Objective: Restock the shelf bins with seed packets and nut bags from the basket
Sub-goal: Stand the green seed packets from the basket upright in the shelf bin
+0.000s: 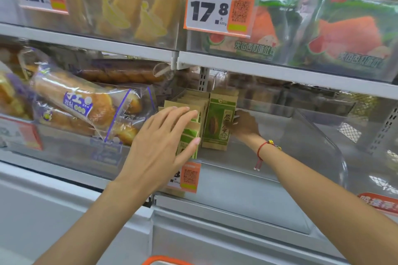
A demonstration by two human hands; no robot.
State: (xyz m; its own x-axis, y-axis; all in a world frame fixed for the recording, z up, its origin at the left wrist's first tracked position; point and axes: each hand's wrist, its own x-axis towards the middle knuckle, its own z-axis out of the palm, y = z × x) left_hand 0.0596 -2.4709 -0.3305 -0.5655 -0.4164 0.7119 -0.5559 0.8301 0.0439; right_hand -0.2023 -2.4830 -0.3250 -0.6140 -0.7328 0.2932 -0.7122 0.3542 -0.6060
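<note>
A: What's on the far left?

B: Bread loaves (pixel 73 101) in clear wrappers, piled in the left bin of the middle shelf. Not part of this job.

A: And the left hand?

B: The left hand (pixel 160 144) lies flat against the front of a stack of seed packets (pixel 190 118) standing at the left end of the clear bin (pixel 318 135). Its fingers (pixel 183 114) are spread and loosely straight over the packet tops, with the thumb down at the stack's lower edge. It is steadying them, not pinching anything.

A: Next along?

B: One green seed packet (pixel 218 122) stands upright, touching the stack on its right side. The right hand (pixel 244 123) is behind and beside it, inside the bin, with a red bracelet (pixel 263 148) at the wrist. The fingers curl round the packet's right edge; I cannot tell how firmly they hold, since the packet hides most of them.

A: So which step is this?

B: I'd judge it as seating a packet into the row, pressing it up against the others. The rest of the bin to the right looks bare, so restocking is far from done.

A: And the next move?

B: Probably letting go once the packet stands without tipping, then reaching down to the basket (pixel 165 260), whose orange rim just shows at the bottom edge. The row may topple rightward if both hands leave together.
</note>
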